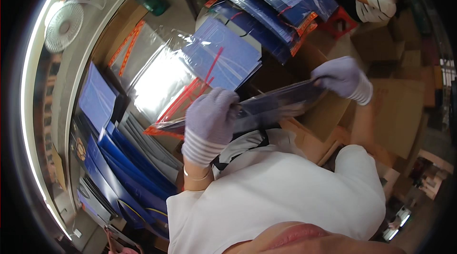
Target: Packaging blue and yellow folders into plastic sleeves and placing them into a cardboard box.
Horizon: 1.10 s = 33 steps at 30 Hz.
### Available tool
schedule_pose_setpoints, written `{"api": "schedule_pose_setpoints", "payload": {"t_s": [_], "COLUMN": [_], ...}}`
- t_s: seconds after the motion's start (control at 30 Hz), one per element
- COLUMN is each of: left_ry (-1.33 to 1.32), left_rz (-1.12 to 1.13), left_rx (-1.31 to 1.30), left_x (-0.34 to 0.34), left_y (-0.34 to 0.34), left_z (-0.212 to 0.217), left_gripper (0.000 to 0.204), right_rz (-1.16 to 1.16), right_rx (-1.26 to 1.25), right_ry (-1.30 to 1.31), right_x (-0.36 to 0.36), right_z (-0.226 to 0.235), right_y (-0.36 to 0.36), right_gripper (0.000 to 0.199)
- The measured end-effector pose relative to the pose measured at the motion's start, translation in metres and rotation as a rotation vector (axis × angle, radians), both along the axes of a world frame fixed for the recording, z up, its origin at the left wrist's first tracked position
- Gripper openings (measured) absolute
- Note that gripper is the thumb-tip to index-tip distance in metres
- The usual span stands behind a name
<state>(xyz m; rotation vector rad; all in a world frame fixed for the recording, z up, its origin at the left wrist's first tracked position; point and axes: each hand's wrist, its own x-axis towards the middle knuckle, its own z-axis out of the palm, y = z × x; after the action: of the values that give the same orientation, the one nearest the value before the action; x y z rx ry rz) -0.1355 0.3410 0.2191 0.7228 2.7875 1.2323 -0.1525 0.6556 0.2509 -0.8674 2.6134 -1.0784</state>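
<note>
My left hand, in a lavender knit glove with a white striped cuff, is closed on one end of a flat dark package in clear plastic. My right hand, gloved alike, grips the other end, higher and to the right. The package stretches slantwise between them in front of my body, and its contents are blurred. Just beyond my left hand lies a shiny stack of clear plastic sleeves with red edging. Flat blue pieces with red strips across them lie past the sleeves.
Plastic-wrapped dark blue flat bags are piled at the back. Blue and grey flat bags stand in rows at left, near a white fan. Cardboard boxes crowd the right. Another person works at the upper right beside a red stool.
</note>
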Motion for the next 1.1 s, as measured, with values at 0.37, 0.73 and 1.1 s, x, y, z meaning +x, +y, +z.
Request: {"api": "schedule_pose_setpoints", "payload": {"t_s": [0.37,0.73,1.1], "left_ry": [-0.012,-0.044,-0.422], "left_rz": [0.332,0.615,0.494], "left_rx": [0.414,0.494,0.897], "left_x": [-0.141,-0.211,-0.225], "left_y": [-0.003,0.043,0.076], "left_z": [0.001,-0.008,-0.071], "left_gripper": [0.011,0.021,0.028], "right_rz": [-0.798,0.392,-1.647], "right_rx": [-0.084,-0.073,-0.332], "right_ry": [0.048,-0.268,-0.532], "right_x": [-0.173,-0.167,-0.253], "right_z": [-0.190,-0.206,-0.366], "right_y": [0.193,0.074,0.356], "right_gripper": [0.022,0.033,0.065]}}
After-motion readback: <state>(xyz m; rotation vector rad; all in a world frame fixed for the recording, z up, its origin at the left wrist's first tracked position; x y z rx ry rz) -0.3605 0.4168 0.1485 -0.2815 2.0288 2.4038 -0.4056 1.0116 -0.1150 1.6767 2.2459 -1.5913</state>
